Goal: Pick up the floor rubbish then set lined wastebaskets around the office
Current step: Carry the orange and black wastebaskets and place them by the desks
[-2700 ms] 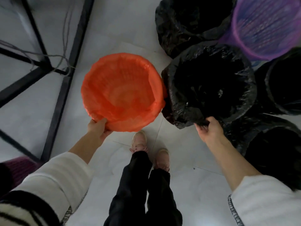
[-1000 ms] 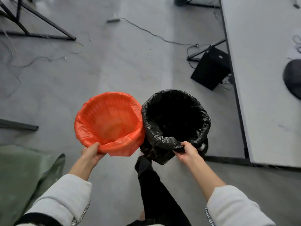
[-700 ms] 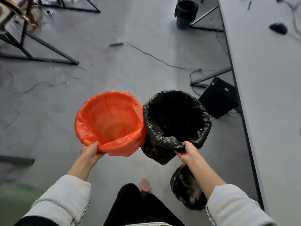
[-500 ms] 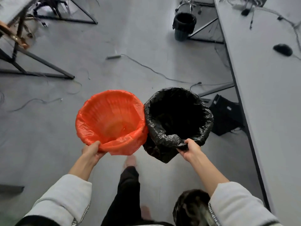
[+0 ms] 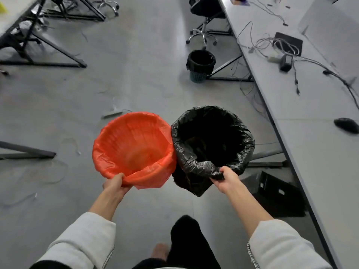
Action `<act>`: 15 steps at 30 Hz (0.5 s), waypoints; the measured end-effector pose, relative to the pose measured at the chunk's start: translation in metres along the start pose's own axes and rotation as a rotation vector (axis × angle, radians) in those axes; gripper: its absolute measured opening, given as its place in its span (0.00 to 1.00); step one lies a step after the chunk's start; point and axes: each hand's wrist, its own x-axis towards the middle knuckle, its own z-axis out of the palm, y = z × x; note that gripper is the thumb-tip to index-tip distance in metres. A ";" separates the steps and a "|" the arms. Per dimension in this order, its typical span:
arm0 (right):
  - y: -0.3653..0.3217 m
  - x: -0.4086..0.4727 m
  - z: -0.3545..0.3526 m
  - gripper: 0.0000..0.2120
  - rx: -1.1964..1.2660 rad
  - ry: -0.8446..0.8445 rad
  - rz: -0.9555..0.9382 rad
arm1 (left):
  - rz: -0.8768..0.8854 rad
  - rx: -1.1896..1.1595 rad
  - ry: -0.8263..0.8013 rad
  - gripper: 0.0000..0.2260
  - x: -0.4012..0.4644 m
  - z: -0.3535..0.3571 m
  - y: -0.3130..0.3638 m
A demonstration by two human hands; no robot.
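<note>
The left hand (image 5: 114, 186) gripped the orange-lined basket (image 5: 134, 148) and the right hand (image 5: 226, 179) gripped the black-lined basket (image 5: 212, 144) at frame centre. Grey floor (image 5: 136, 74) filled the frame; a long desk (image 5: 310, 113) ran down the right, a lined bin (image 5: 201, 66) at upper centre

A long pale grey bench (image 5: 303, 121) runs along the right, carrying a black computer mouse (image 5: 346, 125) and tangled grey cables (image 5: 272, 45). Beneath it lies a black box (image 5: 275, 193). A black swivel chair (image 5: 204, 18) stands on the grey floor (image 5: 136, 65).

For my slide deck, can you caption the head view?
Left hand holds an orange-lined wastebasket, right hand a black-lined wastebasket, above an office floor.
</note>
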 end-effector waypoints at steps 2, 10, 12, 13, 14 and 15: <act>-0.033 0.028 0.042 0.09 0.008 0.026 0.004 | -0.009 0.026 0.012 0.25 0.030 0.042 0.039; -0.177 0.144 0.225 0.15 0.029 0.007 0.026 | 0.008 0.014 0.014 0.25 0.135 0.227 0.182; -0.212 0.164 0.269 0.16 0.039 0.015 0.023 | 0.005 0.002 0.008 0.25 0.160 0.268 0.219; -0.230 0.172 0.291 0.16 0.038 0.024 0.018 | 0.006 -0.006 0.011 0.25 0.170 0.287 0.239; -0.249 0.181 0.315 0.14 0.025 0.026 0.019 | 0.003 0.016 0.023 0.25 0.181 0.307 0.258; -0.268 0.193 0.339 0.13 0.026 0.020 0.023 | -0.011 -0.003 0.023 0.25 0.196 0.327 0.277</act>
